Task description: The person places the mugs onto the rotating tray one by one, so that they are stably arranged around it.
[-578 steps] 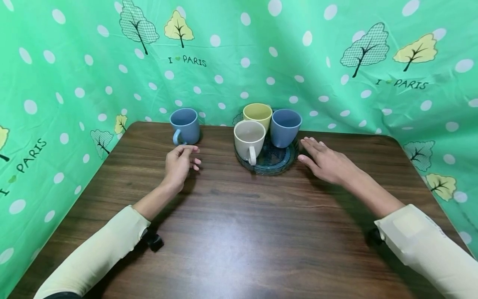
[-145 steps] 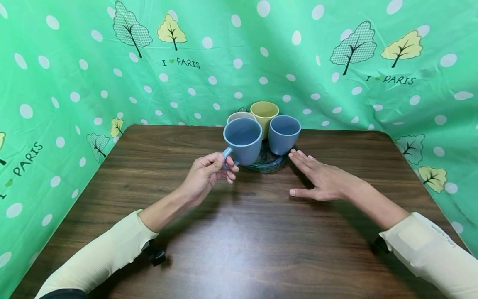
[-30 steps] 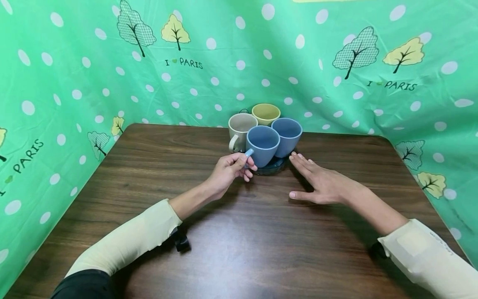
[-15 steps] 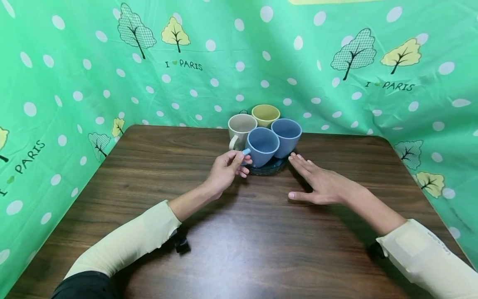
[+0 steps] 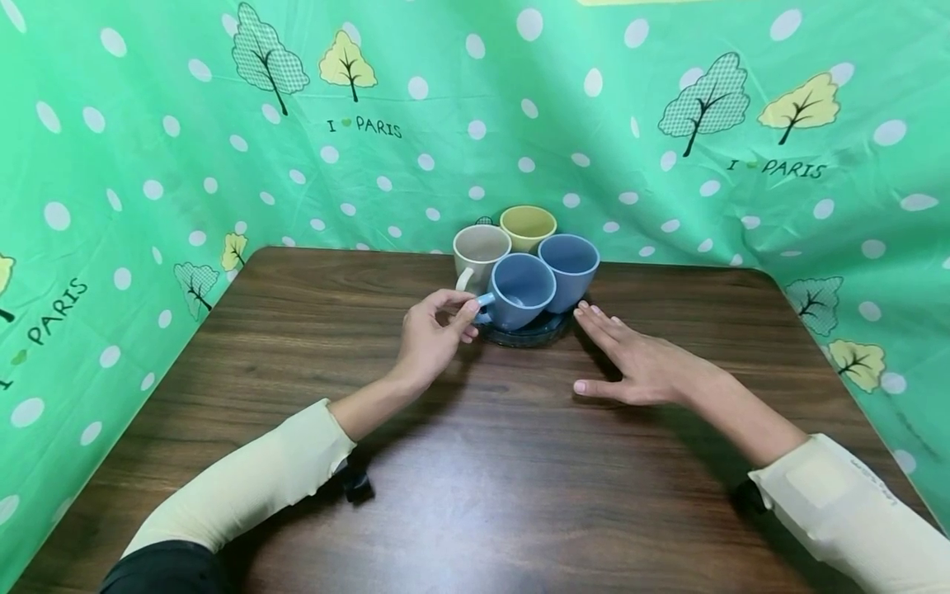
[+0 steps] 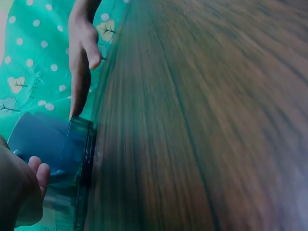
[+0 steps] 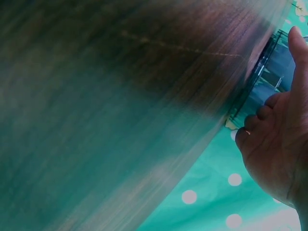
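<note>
In the head view a blue mug (image 5: 519, 293) stands at the front of a round dark glass tray (image 5: 530, 337). My left hand (image 5: 433, 337) pinches its handle between thumb and fingers; the handle points left. The left wrist view shows curled fingertips (image 6: 42, 174) by the mug (image 6: 41, 144), low against the tray wall (image 6: 77, 192). My right hand (image 5: 638, 359) lies flat with straight fingers, fingertips right at the tray's right side. Sharing the tray are a second blue mug (image 5: 571, 272), a cream mug (image 5: 475, 247) on the left and a yellow mug (image 5: 529, 223) behind.
The brown wooden table (image 5: 475, 495) reaches back to a green dotted curtain (image 5: 445, 99) printed with trees. The tray sits near the table's far edge. Black wrist straps (image 5: 358, 485) hang under the sleeves.
The blue mug came from the table's left onto the tray's front. In the last half second its handle turned left and my left hand drew slightly left with it. The right hand holds still.
</note>
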Motion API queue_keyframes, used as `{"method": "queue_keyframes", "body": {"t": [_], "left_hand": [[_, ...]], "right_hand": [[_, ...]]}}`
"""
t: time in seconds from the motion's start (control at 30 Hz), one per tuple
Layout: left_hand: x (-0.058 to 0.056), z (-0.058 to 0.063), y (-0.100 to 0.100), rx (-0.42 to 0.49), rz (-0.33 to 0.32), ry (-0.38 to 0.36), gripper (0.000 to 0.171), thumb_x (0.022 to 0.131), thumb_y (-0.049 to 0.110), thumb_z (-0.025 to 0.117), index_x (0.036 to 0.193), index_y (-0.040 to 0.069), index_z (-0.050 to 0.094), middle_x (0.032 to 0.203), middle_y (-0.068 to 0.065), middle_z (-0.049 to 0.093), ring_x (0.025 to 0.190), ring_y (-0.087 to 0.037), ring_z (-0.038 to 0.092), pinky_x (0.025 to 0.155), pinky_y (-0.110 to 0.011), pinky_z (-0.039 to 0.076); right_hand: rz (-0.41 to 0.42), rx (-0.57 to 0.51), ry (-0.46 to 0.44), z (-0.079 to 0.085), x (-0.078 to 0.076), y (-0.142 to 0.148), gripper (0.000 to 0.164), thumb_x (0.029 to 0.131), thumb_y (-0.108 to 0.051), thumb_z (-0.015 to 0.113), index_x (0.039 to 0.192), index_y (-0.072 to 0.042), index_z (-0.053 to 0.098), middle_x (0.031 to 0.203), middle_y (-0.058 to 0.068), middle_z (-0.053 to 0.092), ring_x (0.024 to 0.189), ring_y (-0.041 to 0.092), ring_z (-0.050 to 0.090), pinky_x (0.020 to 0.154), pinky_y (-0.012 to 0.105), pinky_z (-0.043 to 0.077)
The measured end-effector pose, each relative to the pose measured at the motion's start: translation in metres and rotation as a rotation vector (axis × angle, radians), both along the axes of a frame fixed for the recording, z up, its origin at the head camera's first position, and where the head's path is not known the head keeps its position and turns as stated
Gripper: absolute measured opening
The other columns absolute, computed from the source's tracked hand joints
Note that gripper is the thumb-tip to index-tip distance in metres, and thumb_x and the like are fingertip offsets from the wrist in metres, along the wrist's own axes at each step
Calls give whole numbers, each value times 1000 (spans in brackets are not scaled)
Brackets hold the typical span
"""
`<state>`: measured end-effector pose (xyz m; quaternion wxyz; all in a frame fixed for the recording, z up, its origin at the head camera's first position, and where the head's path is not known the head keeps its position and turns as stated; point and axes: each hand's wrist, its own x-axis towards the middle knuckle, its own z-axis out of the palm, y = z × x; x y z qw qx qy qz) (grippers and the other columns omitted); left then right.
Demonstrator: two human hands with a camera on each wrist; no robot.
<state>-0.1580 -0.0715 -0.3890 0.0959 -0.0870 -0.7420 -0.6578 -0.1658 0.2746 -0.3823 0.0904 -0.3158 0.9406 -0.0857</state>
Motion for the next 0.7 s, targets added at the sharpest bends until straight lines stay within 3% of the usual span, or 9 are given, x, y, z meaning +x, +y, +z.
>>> {"method": "queue_keyframes", "body": {"t": [0.1,0.17,0.27,0.4,0.53,0.7], "left_hand": [[0,1,-5,-15,20,27,20,107,11,79,124,0,80,106,-29,82,81,-43,81,72,-42,71],[0,1,-7,-16,27,35,20,106,11,81,123,1,80,105,-24,83,82,-46,80,73,-50,71],[0,0,-9,-15,37,40,19,104,11,83,121,2,80,105,-21,84,75,-30,80,73,-51,71],[-1,-2,-9,0,37,35,18,104,9,83,119,1,79,105,-22,83,70,-10,75,69,-36,70],[-2,-3,-10,12,32,23,17,104,7,82,119,0,78,105,-24,82,68,-9,75,66,-27,68],[-2,-5,-14,15,34,3,17,104,7,83,118,0,78,105,-23,82,67,-9,75,65,-30,68]], "right_hand": [[-4,0,0,1,0,0,114,105,-68,70,181,-6,13,191,19,8,177,43,17,140,66,28],[-4,1,-1,2,0,0,114,105,-68,70,182,-7,13,191,19,9,177,43,17,140,66,28],[-4,0,-3,2,1,1,114,105,-68,70,182,-7,13,191,20,9,176,43,18,140,66,28],[-11,5,-9,2,1,1,114,105,-69,70,182,-7,13,191,19,8,177,43,17,140,66,28],[-13,7,-10,2,1,2,114,105,-69,70,182,-7,12,191,19,8,177,43,17,140,66,28],[-15,5,-10,2,2,3,112,106,-68,69,182,-8,12,191,19,8,177,43,16,140,66,27]]}}
